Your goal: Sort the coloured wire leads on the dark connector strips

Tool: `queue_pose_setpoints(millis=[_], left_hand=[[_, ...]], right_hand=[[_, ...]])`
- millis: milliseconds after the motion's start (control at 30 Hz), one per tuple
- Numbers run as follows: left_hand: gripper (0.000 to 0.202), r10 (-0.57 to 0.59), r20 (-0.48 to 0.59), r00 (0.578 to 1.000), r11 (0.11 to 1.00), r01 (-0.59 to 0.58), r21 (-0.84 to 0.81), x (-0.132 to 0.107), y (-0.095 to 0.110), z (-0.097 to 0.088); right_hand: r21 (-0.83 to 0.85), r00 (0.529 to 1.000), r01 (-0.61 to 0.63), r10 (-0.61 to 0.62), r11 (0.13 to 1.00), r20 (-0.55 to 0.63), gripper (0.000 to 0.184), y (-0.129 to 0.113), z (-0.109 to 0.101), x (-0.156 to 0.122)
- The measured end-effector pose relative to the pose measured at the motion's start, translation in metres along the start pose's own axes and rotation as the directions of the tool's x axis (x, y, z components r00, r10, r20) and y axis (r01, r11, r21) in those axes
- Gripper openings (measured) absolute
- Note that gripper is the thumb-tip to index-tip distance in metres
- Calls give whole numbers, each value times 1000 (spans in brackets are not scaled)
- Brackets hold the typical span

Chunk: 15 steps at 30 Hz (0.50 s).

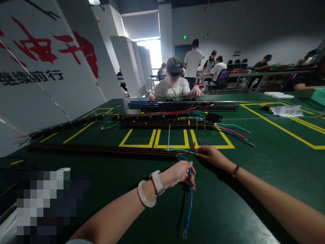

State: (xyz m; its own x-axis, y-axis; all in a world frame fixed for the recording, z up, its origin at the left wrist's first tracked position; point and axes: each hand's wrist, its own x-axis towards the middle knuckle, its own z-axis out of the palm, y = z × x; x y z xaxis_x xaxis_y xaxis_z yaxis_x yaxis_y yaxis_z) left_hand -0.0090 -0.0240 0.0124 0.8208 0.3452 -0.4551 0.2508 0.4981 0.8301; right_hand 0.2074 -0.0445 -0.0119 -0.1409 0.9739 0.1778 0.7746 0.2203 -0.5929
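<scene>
My left hand (180, 172), wearing a watch and a pale bangle at the wrist, is closed around a blue wire (190, 206). The wire hangs below the fingers and ends in a ring terminal (185, 233). Just beyond it, my right hand (207, 154) pinches the green wire (181, 149) by its end, close to the table. A red wire (191, 148) bends up beside those fingertips; whether they also touch it, I cannot tell. All three wires come out of the right end of a long dark bar assembly (106, 150) lying across the table.
Farther back on the green table (254, 176) lie more dark bar assemblies (167, 125) with loose wires. Yellow tape (137, 146) marks rectangles. A white strip (169, 137) stretches toward my bar. Across the table sits a person (175, 86); a crumpled sheet (288, 111) lies far right.
</scene>
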Motion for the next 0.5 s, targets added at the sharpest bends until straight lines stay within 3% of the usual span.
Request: queue_pose_setpoints(millis=[200, 333, 433, 500], left_hand=[[32, -99, 19, 995, 946, 88, 312, -12, 14, -15], [33, -113, 27, 993, 910, 93, 404, -13, 15, -21], [39, -95, 82, 992, 905, 52, 423, -9, 10, -26], [48, -109, 161, 981, 899, 28, 438, -3, 5, -31]], right_hand=[[-8, 1000, 13, -13, 1000, -7, 22, 1, 1, -1], [-17, 999, 35, -35, 999, -29, 21, 1, 3, -2], [-94, 969, 68, -88, 993, -231, 22, -8, -1, -7], [-204, 884, 149, -223, 968, -411, 21, -26, -7, -13]])
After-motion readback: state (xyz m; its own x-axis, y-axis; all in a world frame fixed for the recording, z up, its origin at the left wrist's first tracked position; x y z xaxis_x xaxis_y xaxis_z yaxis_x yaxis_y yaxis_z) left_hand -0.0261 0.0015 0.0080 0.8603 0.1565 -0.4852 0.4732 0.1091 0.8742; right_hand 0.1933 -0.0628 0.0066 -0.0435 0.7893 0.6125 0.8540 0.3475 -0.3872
